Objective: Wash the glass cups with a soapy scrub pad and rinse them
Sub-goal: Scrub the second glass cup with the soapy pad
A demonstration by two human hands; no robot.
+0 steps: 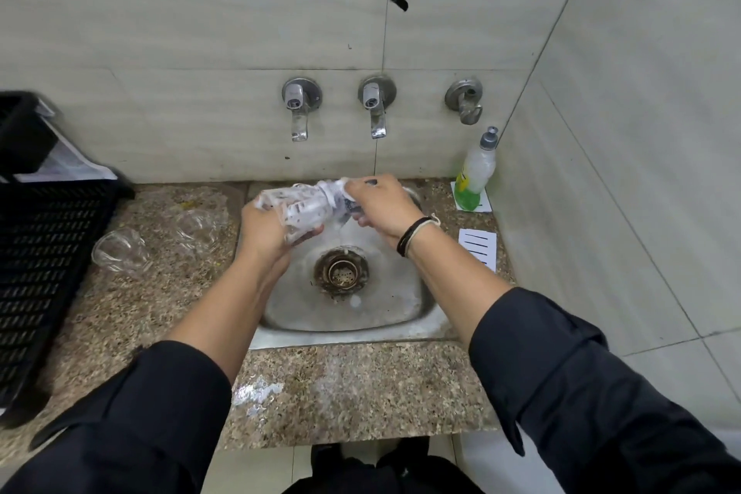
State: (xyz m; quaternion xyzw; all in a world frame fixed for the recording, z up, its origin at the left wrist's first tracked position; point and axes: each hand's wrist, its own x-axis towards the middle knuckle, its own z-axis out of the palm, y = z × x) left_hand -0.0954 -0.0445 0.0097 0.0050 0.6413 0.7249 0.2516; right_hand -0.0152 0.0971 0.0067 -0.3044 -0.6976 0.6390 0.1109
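Over the steel sink point(405, 305) my left hand point(262, 231) grips a sudsy glass cup point(300, 209) lying on its side, its mouth turned to the right. My right hand point(381, 205) holds a dark scrub pad point(348, 205) at the cup's mouth, with white foam around it. The pad is mostly hidden by my fingers and the suds. Two more glass cups stand on the granite counter to the left, one point(120, 251) near the crate and one point(200, 225) closer to the sink.
A black plastic crate point(44, 261) fills the left counter. Two wall taps point(296, 108) point(376, 104) hang above the sink, a third fitting point(465, 98) to their right. A green dish soap bottle point(475, 172) and paper slips point(479, 247) sit right of the sink. Foam point(256, 393) lies on the front counter.
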